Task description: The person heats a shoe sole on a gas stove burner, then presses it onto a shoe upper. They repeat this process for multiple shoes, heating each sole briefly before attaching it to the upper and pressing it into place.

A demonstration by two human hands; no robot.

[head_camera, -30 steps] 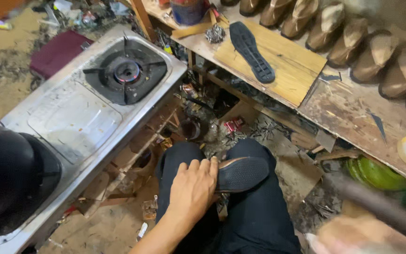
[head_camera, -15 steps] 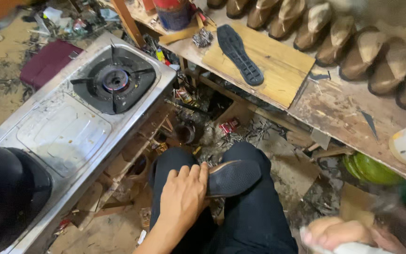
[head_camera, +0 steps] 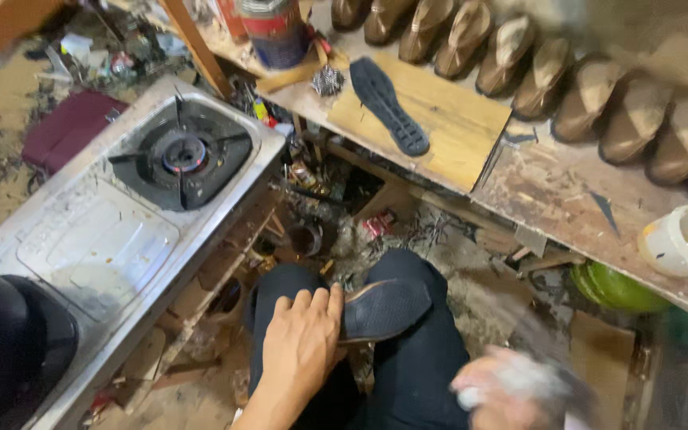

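Resting on the person's lap, a dark shoe sole [head_camera: 384,306] is held down by the left hand [head_camera: 300,350]. The sole lies across the knee of the dark trousers [head_camera: 416,374], with its tread side up and its narrow end under the hand. The fingers [head_camera: 312,306] of the left hand are laid flat and pressed close together on the end of the sole; nothing is pinched between them. The right hand [head_camera: 503,390] is seen at the lower edge, strongly blurred. Something pale seems to be gripped in it, but what it is, and how its fingers are placed, cannot be told.

To the left of the knees, a steel gas stove [head_camera: 97,247] is placed, and a small flame is seen in its burner [head_camera: 183,155]. Above the knees, a second dark sole [head_camera: 388,105] is laid on a wooden board [head_camera: 455,127] on the worn workbench [head_camera: 567,191]. A row of brown shoe uppers [head_camera: 535,72] is lined up at the back of the bench. A white bowl [head_camera: 686,239] is standing at the right end of it.
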